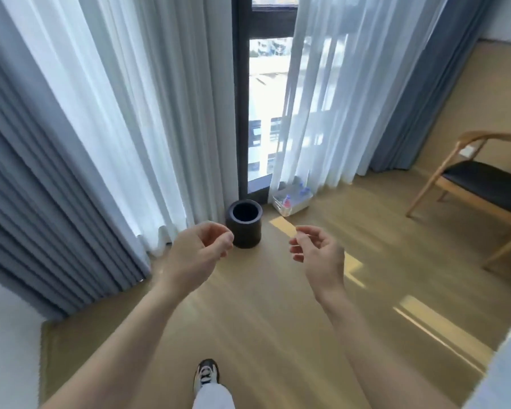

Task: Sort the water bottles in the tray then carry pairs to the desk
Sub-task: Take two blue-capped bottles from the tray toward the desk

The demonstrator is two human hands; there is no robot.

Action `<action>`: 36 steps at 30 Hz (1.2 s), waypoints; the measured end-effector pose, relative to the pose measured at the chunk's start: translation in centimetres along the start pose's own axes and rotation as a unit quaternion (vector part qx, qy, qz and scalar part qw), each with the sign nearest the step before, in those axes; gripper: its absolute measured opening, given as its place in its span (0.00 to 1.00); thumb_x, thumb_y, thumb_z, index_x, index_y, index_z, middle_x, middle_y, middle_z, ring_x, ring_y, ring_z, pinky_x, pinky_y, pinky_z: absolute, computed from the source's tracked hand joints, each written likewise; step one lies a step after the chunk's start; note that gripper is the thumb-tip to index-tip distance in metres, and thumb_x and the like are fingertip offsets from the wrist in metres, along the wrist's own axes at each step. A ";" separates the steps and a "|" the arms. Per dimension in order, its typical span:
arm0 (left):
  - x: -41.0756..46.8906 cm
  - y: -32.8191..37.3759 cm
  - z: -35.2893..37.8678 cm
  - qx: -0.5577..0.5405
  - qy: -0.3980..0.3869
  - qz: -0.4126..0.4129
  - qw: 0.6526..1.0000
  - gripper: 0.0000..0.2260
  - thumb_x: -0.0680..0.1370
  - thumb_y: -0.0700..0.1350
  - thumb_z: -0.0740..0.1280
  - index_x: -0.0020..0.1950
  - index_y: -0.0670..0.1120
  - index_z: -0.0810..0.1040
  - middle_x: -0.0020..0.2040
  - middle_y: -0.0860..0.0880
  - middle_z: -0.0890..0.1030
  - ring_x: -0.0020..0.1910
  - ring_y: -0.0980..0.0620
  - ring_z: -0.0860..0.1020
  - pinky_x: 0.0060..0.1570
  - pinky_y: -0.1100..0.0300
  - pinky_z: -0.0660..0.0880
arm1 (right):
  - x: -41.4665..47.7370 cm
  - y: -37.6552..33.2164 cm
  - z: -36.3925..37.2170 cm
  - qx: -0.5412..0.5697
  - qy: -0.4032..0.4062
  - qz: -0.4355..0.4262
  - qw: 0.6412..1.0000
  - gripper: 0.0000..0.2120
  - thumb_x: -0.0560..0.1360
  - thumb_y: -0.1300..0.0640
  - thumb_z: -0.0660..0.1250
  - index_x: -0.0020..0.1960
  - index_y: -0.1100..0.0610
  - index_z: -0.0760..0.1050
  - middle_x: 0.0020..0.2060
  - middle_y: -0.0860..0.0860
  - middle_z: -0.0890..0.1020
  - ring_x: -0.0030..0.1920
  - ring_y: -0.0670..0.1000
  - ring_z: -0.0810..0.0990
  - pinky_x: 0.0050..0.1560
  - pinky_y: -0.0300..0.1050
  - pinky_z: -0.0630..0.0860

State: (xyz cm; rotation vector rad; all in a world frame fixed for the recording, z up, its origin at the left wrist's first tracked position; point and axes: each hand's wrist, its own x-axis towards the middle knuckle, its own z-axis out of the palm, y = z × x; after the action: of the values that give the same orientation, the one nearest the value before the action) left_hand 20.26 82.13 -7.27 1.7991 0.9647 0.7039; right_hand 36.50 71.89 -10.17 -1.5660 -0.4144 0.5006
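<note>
A clear tray of water bottles sits on the floor by the window, partly behind the sheer curtain. Blue and red caps show; the bottles are small and blurred. My left hand and my right hand are held out in front of me, well short of the tray. Both hold nothing, with fingers loosely curled and apart. No desk is in view.
A dark round bin stands on the wooden floor left of the tray. A wooden chair with a black seat stands at the right. Curtains hang along the window. My shoe shows at the bottom.
</note>
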 end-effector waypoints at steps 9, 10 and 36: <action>22.3 -0.2 0.3 -0.049 -0.050 0.024 0.997 0.05 0.76 0.42 0.67 0.41 0.47 0.81 0.35 0.49 0.83 0.32 0.54 0.79 0.36 0.63 0.78 | 16.3 -2.7 7.7 0.001 0.062 0.003 0.998 0.05 0.75 0.62 0.65 0.43 0.54 0.78 0.32 0.51 0.82 0.32 0.49 0.79 0.38 0.43 0.77; 24.9 0.3 0.5 -0.054 -0.059 0.028 0.996 0.05 0.76 0.42 0.67 0.42 0.46 0.81 0.34 0.50 0.83 0.33 0.53 0.79 0.37 0.61 0.78 | 18.1 -3.4 8.0 0.008 0.076 0.001 0.997 0.06 0.75 0.62 0.65 0.42 0.54 0.78 0.32 0.51 0.81 0.31 0.48 0.78 0.37 0.43 0.77; 59.6 6.7 23.1 -0.020 -0.074 0.001 0.997 0.04 0.77 0.42 0.66 0.45 0.46 0.80 0.38 0.47 0.83 0.36 0.51 0.80 0.41 0.58 0.78 | 61.1 -5.4 1.2 0.021 0.068 0.014 0.997 0.08 0.76 0.63 0.63 0.42 0.53 0.77 0.33 0.50 0.81 0.31 0.46 0.79 0.36 0.40 0.77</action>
State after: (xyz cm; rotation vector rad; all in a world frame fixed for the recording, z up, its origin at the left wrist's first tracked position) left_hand 71.97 120.40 -7.09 1.7905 0.8448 0.5770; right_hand 87.12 106.61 -8.75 -1.5561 -0.2776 0.4187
